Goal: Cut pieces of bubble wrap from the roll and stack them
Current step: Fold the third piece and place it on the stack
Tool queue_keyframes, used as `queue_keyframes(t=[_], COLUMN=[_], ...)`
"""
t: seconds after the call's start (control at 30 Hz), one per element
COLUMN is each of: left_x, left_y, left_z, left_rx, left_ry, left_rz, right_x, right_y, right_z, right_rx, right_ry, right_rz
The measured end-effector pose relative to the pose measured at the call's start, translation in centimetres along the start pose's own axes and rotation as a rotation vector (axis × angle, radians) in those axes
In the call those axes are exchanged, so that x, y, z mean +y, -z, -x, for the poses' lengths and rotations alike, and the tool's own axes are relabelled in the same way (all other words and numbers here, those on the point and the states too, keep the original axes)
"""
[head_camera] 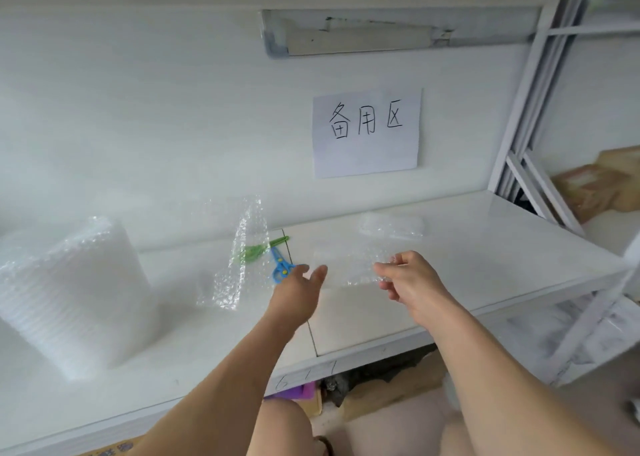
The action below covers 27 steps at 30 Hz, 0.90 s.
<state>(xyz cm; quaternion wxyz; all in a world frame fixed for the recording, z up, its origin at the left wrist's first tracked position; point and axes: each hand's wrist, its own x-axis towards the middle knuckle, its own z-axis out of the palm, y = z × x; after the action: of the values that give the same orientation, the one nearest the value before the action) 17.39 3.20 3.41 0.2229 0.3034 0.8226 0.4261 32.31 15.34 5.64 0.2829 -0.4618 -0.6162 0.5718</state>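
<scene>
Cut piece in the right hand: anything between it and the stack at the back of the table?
Nothing visible. The right hand pinches the cut piece above bare table; the stack lies just beyond it. The scissors and the left hand are off to the left.

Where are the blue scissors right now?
In the head view, the blue scissors lie on the table just left of centre, beside the green scissors and just beyond the left hand.
</scene>
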Motion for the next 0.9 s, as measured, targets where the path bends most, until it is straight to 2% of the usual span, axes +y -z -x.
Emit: queue_keyframes(t=[0.1,0.17,0.4,0.57,0.73,0.83,0.9], left_x=[2.6,3.9,9.1,10.9,10.6,9.6,8.6], left_y=[-2.0,-3.4,-8.0,-11.5,-13.5,-14.3,-14.7], left_z=[-2.6,-4.8,-13.7,-20.3,-24.1,-25.3,-25.8], left_rx=[-0.043,-0.052,-0.007,0.052,0.072,0.046,0.018], left_ry=[0.113,0.097,-0.065,-0.153,-0.163,-0.152,-0.136], left_rz=[0.485,0.575,0.412,0.226,0.097,0.038,0.025], right_x=[0.1,0.4,0.4,-0.3,0.5,1.9,2.8], right_y=[1.8,2.7,4.6,5.3,4.8,4.5,4.5], right_z=[-2.5,-4.7,-13.7,-19.5,-22.9,-23.8,-24.1], right_rx=[0.037,0.075,0.288,0.360,0.344,0.393,0.408], right_ry=[0.025,0.027,0.105,0.216,0.169,0.136,0.119], right_rz=[-0.007,-0.007,0.105,0.230,0.427,0.581,0.600])
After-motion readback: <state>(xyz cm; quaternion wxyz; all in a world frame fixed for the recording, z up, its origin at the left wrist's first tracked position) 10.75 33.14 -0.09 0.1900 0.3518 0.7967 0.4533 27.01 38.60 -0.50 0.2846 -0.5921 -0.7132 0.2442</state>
